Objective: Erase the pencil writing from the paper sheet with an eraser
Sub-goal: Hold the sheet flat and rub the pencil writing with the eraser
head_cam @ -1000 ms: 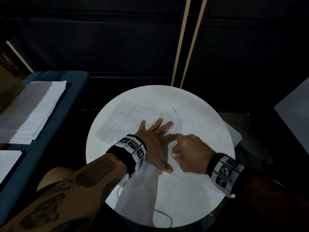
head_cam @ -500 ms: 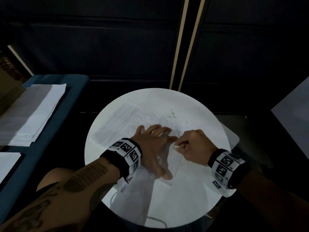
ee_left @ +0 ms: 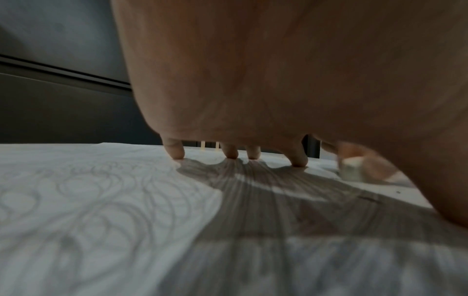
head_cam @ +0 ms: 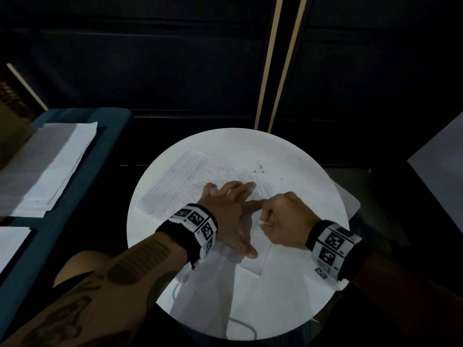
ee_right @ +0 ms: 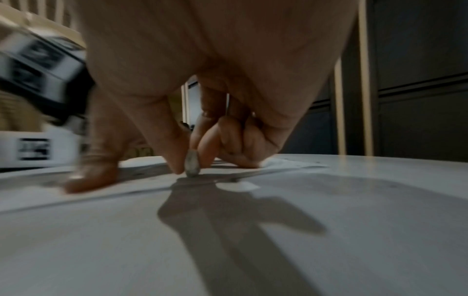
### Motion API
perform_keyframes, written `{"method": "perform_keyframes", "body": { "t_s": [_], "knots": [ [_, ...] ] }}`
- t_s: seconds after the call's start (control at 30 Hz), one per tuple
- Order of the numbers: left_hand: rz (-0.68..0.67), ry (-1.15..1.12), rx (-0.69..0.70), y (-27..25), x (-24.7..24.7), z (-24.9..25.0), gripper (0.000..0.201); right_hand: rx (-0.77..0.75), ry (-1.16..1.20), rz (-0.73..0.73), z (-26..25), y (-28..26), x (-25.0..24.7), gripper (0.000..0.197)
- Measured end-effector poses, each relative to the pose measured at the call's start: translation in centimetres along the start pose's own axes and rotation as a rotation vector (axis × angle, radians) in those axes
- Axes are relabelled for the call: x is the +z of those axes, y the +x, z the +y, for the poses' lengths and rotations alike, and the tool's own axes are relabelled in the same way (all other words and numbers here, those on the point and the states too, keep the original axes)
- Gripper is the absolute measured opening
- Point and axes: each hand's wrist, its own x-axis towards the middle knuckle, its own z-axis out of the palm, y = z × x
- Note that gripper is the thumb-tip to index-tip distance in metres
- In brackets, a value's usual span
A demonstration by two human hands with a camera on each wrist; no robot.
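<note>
Pressing spread, straight fingers onto the paper sheet [head_cam: 185, 181] on the round desk [head_cam: 300, 284], the left hand [head_cam: 230, 216] pins it; the right hand [head_cam: 283, 221] pinches the eraser [ee_right: 192, 165] against the sheet's near end.

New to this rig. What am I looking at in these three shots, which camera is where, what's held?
No machine: a person working bare-handed, with marker-printed bands carrying a camera on each wrist. The wide shot comes from a head camera looking down at a round white table. The two low, blurry shots look along each hand from the wrist. A paper sheet covered in pencil scribble lies on the table. The left hand presses it flat with spread fingers. The right hand pinches a small eraser, its tip on the sheet. More papers lie on a blue surface to the left.
</note>
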Motion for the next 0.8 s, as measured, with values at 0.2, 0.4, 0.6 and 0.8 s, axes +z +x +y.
{"method": "perform_keyframes", "body": {
  "t_s": [0.2,0.4,0.6,0.8],
  "knots": [
    [0.011,0.041,-0.016,0.3,-0.2,0.3,0.124,0.029,-0.019,-0.003,0.3,1.0,-0.8,0.019],
    [0.024,0.046,-0.016,0.2,0.0,0.2,0.122,-0.092,-0.088,-0.173,-1.3,-0.7,0.4,0.016],
    [0.011,0.038,-0.017,0.2,-0.4,0.5,0.118,0.017,-0.032,-0.018,0.3,1.3,-0.9,0.017],
    [0.007,0.026,-0.022,0.1,-0.4,0.7,0.12,-0.008,-0.042,-0.058,-0.4,1.3,-0.8,0.017]
  ]
}}
